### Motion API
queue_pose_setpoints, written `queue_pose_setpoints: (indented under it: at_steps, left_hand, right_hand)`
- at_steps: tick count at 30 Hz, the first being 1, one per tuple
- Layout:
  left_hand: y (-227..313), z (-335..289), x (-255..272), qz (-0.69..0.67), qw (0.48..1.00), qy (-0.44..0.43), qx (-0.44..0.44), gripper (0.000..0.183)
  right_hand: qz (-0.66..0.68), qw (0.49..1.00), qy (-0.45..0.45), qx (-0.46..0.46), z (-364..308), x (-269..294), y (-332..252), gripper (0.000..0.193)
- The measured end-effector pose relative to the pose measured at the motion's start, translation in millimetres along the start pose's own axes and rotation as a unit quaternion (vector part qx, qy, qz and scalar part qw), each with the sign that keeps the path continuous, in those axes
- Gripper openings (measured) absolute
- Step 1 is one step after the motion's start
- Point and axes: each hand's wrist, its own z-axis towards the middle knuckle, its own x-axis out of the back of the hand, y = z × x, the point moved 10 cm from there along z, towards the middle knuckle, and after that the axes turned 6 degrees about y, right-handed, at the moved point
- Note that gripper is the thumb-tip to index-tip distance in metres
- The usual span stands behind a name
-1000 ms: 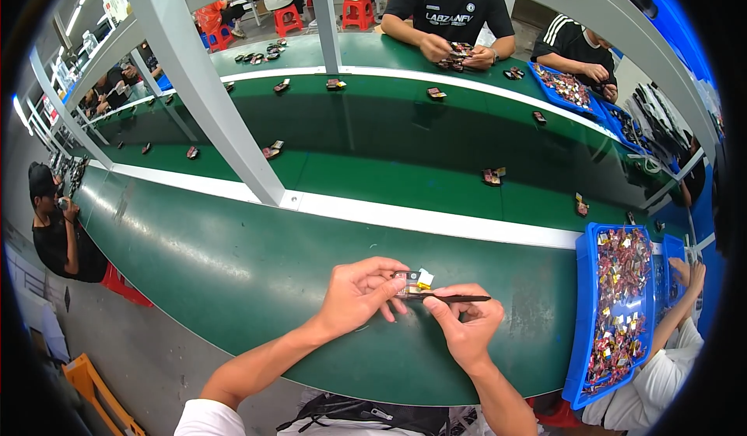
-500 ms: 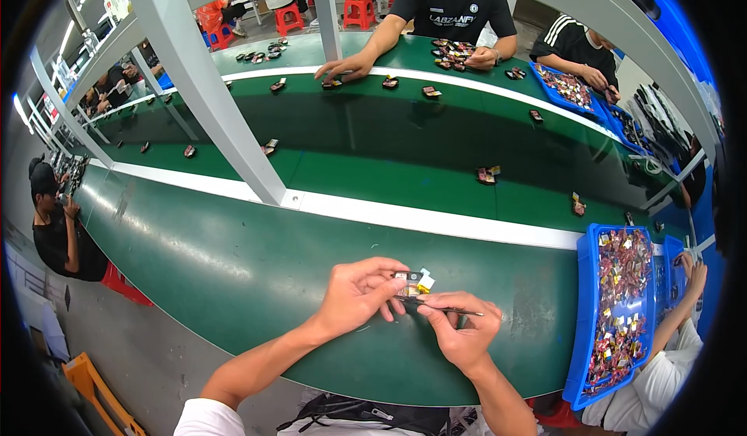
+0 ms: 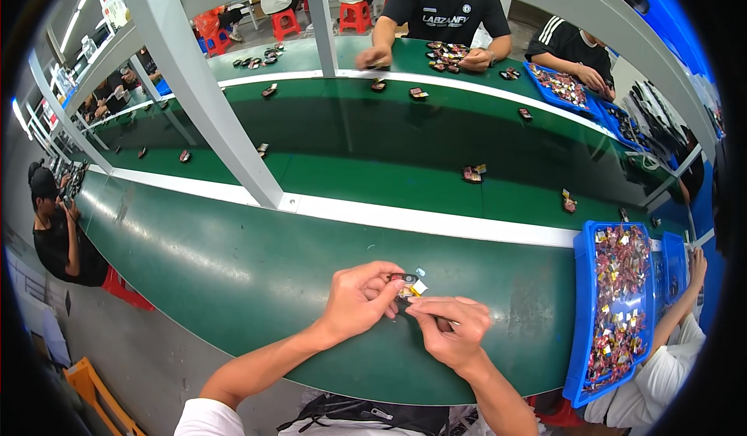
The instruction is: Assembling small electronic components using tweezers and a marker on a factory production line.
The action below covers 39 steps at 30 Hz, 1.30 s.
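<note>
In the head view, the left hand (image 3: 359, 302) pinches a small black case (image 3: 408, 278) in its fingers, over the green desk (image 3: 272, 280). A white and yellow part (image 3: 419, 288) sticks out of it. The right hand (image 3: 454, 329) is at the case's lower edge, but I cannot tell if its fingers pinch anything. I think the left should hold firm and the right work softly, so nothing bends.

Head-worn fisheye looks down and forward: left hand (image 3: 356, 302), right hand (image 3: 453, 329) close below centre, desk (image 3: 257, 257) beneath, belt (image 3: 350, 125) beyond.
</note>
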Motion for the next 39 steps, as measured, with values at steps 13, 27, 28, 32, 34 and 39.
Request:
queue_pose_setpoints:
  at_steps: [13,27,28,32,34,39]
  left_hand:
    - [16.2,179.0,109.1,0.294,0.931,0.195,-0.097,0.011]
    - [-14.4,241.9,-58.5,0.236,0.971,-0.003,-0.032,0.024]
    - [-17.6,243.6,-65.1,0.233,0.972,-0.005,-0.036,0.024]
    - [-27.5,250.2,-73.0,0.294,0.954,0.040,-0.027,0.020]
    - [-34.1,253.1,-67.1,0.315,0.946,0.067,-0.021,0.019]
    - [-28.6,244.6,-60.8,0.401,0.906,0.124,-0.058,0.020]
  right_hand:
    - [-0.033,0.998,0.034,0.033,4.5,0.0,4.6,0.016]
    - [-0.064,0.997,0.018,0.045,-0.6,-5.3,3.6,0.014]
    - [-0.068,0.996,0.019,0.048,-0.4,-5.1,3.4,0.014]
    - [-0.072,0.997,0.019,0.037,0.3,-2.9,7.4,0.014]
    - [-0.070,0.997,0.015,0.035,0.8,-4.1,6.9,0.013]
    - [-0.065,0.997,0.020,0.040,1.1,-6.3,5.5,0.013]
